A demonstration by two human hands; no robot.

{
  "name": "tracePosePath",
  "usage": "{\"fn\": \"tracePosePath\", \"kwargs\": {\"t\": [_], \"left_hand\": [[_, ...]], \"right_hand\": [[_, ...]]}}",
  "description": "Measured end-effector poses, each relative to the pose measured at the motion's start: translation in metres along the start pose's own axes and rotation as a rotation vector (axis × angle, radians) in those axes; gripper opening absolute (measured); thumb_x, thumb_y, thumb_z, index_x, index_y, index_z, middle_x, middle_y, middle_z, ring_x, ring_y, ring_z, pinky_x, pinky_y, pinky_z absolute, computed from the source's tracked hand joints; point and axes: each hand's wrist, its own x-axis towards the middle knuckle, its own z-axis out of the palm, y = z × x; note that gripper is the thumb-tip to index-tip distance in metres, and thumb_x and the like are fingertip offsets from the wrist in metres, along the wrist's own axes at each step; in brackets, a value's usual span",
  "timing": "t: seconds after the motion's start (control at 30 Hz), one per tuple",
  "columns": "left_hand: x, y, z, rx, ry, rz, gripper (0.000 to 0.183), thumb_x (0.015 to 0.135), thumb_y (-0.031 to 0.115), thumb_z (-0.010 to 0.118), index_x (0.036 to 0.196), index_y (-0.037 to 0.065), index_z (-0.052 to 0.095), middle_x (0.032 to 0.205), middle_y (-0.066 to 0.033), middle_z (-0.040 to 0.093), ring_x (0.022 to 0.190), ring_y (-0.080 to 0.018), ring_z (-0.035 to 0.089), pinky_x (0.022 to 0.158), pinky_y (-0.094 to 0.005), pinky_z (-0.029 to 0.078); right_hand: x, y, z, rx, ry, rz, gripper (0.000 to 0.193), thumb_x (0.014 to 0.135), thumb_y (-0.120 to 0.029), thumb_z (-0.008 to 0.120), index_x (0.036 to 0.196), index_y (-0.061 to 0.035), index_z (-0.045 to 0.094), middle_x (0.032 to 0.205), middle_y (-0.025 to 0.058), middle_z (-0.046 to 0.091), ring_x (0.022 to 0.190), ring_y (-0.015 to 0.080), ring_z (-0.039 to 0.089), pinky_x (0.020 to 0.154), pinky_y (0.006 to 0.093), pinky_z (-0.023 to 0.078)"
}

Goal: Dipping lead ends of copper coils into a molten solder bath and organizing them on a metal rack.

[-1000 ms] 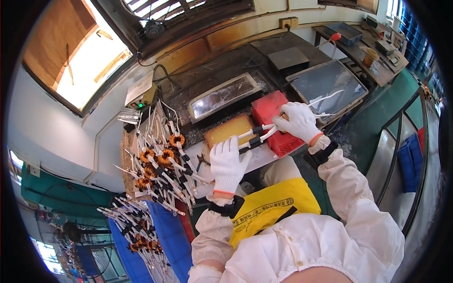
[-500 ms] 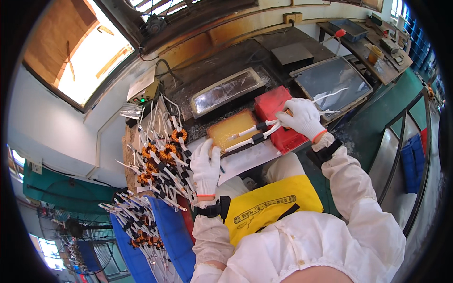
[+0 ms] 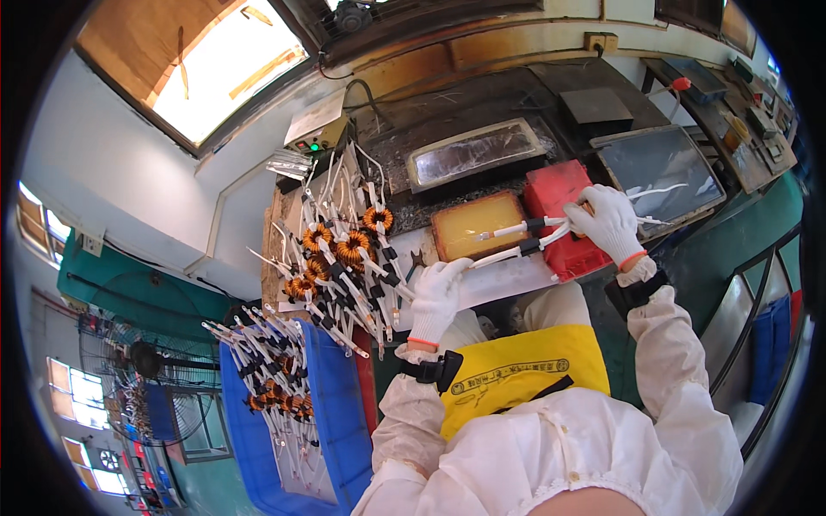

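My right hand [image 3: 604, 225], in a white knit glove, is closed around a wire-wound coil, of which only a bit of orange-brown shows [image 3: 588, 208]. White leads with black sleeves stick out of it both ways. One left-side lead [image 3: 509, 230] has its bare metal end over a yellow-filled rectangular dish [image 3: 465, 211]. The lower lead [image 3: 499, 255] runs to my left hand [image 3: 436, 299], also gloved, whose fingertips pinch its end. Beneath the right hand stands a red box [image 3: 555, 185]. Dark-handled pliers [image 3: 416, 261] lie beside the left hand.
Left on the bench, several copper-coloured ring coils [image 3: 353, 248] with white leads are heaped. A blue bin [image 3: 335, 404] holds more. Behind the dish sits a rectangular pot with a shiny metallic surface [image 3: 473, 155]. A control box [image 3: 317, 125] shows a green light; a grey-topped tray [image 3: 658, 163] is at right.
The whole view has shifted, so the bench sits further right. My left fingers have closed on the end of the lower lead. My right hand keeps its hold over the red box.
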Motion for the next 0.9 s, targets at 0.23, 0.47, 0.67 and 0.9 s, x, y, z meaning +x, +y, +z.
{"fn": "tracePosePath", "kwargs": {"t": [0.23, 0.47, 0.67, 0.9], "left_hand": [[-0.007, -0.008, 0.000, -0.232, 0.149, -0.118, 0.030, 0.088, 0.015, 0.059, 0.118, 0.008, 0.060, 0.099, -0.0144, 0.063, 0.094, -0.0289, 0.060, 0.084, -0.0367, 0.048], [-0.020, -0.048, -0.029, -0.577, 0.250, -0.546, 0.041, 0.093, 0.021, 0.056, 0.128, -0.001, 0.052, 0.128, -0.0147, 0.057, 0.112, -0.0218, 0.057, 0.097, -0.0314, 0.044], [-0.036, -0.105, -0.052, -0.200, 0.432, -0.587, 0.041, 0.089, 0.023, 0.061, 0.121, -0.001, 0.056, 0.114, -0.0160, 0.063, 0.104, -0.0247, 0.061, 0.093, -0.0333, 0.045], [-0.014, -0.175, -0.098, -0.010, 0.497, -0.718, 0.045, 0.087, 0.030, 0.061, 0.117, -0.003, 0.057, 0.114, -0.0196, 0.062, 0.104, -0.0295, 0.060, 0.091, -0.0359, 0.045]], "right_hand": [[0.001, 0.001, 0.001, 0.018, 0.009, -0.027, 0.026, 0.075, -0.031, 0.067, 0.073, -0.0057, 0.062, 0.072, 0.0107, 0.060, 0.074, 0.0305, 0.060, 0.069, 0.0414, 0.046], [0.000, 0.002, -0.001, -0.008, -0.011, 0.017, 0.026, 0.076, -0.032, 0.067, 0.073, -0.0059, 0.062, 0.073, 0.0106, 0.060, 0.075, 0.0304, 0.059, 0.069, 0.0414, 0.045], [0.000, 0.001, -0.002, -0.018, 0.004, -0.004, 0.026, 0.076, -0.031, 0.066, 0.073, -0.0064, 0.062, 0.073, 0.0099, 0.059, 0.076, 0.0299, 0.059, 0.070, 0.0411, 0.045], [0.000, 0.000, -0.002, -0.013, 0.013, -0.028, 0.030, 0.076, -0.036, 0.066, 0.073, -0.0062, 0.063, 0.072, 0.0103, 0.061, 0.075, 0.0294, 0.060, 0.069, 0.0411, 0.045]]}}
